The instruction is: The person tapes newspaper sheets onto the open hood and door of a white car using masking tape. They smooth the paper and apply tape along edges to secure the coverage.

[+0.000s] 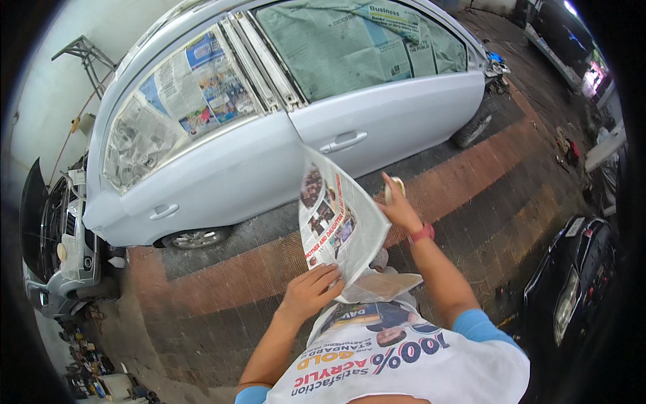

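Note:
My left hand [311, 293] is closed on the lower left edge of a newspaper sheet [360, 225], which hangs in front of my body with its upper corner raised toward the car. My right hand [402, 210] is at the sheet's right edge, index finger extended. A pale roll of tape [398, 187] sits in its grip; whether the fingers also pinch the paper is hidden. Beyond the sheet stands a pale grey car [235, 165], side on. Newspaper covers its rear side window [182, 101], and more covers the front side window [343, 54].
A patterned tile floor [222, 296] lies between me and the car. Another car with its hood raised [64, 249] stands at the far left. On the right is a black car part with a headlamp [568, 283]. A metal stand [84, 50] is behind the pale car.

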Motion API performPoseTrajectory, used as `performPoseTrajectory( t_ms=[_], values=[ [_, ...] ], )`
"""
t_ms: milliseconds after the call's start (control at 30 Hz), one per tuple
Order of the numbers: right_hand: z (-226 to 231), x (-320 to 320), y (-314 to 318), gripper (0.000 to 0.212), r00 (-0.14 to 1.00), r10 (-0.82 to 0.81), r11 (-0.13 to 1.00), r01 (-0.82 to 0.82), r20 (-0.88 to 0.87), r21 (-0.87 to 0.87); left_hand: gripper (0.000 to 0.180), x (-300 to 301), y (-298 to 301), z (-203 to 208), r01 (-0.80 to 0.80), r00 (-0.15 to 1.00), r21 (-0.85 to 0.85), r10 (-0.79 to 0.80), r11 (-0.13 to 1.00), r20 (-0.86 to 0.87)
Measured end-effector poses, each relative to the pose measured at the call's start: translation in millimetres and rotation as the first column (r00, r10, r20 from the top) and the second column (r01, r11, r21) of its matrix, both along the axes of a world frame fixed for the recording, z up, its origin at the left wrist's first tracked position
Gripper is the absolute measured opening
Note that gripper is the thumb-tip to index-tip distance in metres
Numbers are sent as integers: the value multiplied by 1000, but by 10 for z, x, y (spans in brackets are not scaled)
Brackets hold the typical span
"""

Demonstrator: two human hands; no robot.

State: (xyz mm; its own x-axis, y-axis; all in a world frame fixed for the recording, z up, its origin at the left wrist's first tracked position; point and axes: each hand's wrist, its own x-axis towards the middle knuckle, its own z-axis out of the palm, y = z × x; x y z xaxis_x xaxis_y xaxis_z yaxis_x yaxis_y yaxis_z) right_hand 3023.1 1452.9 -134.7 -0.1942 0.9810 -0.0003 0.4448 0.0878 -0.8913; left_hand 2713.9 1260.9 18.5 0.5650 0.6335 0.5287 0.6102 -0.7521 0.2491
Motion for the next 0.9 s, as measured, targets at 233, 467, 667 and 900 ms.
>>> performPoseTrajectory(
  t_ms=[233, 467, 667, 900],
  values=[
    [319, -601, 379, 141, 986, 155, 957, -165, -59, -237, 26, -1079, -871, 688, 55, 998, 218, -48, 974, -40],
    [572, -1324, 545, 124, 825, 45, 802, -366, -563, -472, 25, -1921, -1497, 1377, -195, 975, 375, 221, 906, -27],
    [1026, -1904, 549, 58, 500, 137, 899, -425, -855, -104, 37, -3221, -1646, 939, -701, 662, 55, 621, 711, 421],
    [1912, -2328, -486, 35, 896, 201, 905, -14, -397, 426, 69, -3890, -1420, 58, -958, 122, -149, 821, 244, 558]
  ],
)
